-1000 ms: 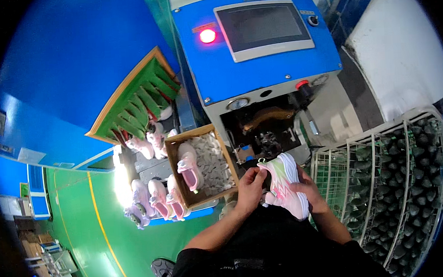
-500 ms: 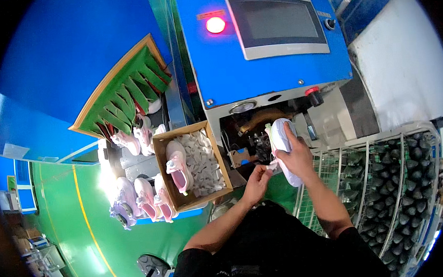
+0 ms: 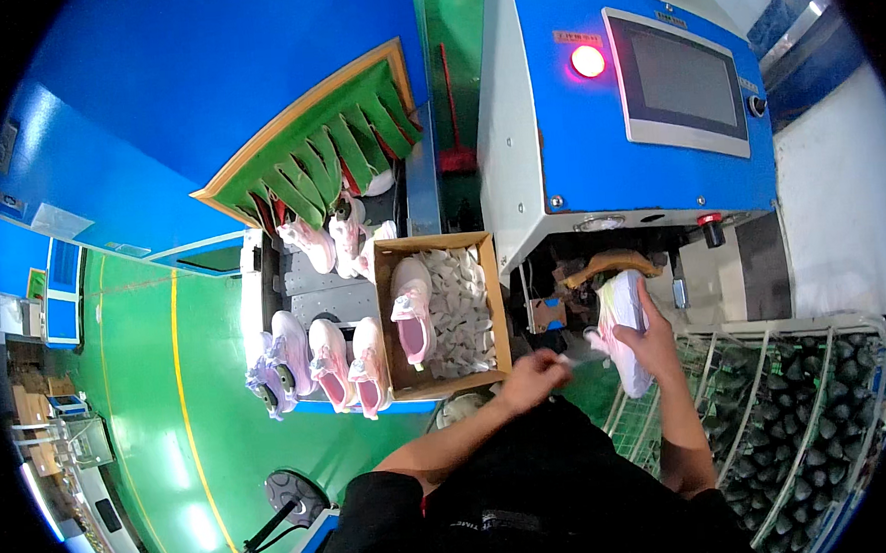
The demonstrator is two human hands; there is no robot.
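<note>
Fingers (image 3: 635,339) of my right hand (image 3: 649,344) wrap around a white shoe (image 3: 621,329), gripping it upright just under the tan form (image 3: 611,265) in the blue machine (image 3: 616,137). Left hand (image 3: 530,374) fingers pinched shut on a thin lace end (image 3: 568,360) running toward the shoe. Biggest first: machine ahead with grey screen (image 3: 680,82) and lit red lamp (image 3: 587,61); wire rack (image 3: 811,417) of dark lasts at right; green-slotted tray (image 3: 316,148) upper left; cardboard box (image 3: 440,252) holding a pink shoe (image 3: 414,308) on grey inserts; three pink shoes (image 3: 329,360) lined beside it on the belt.
</note>
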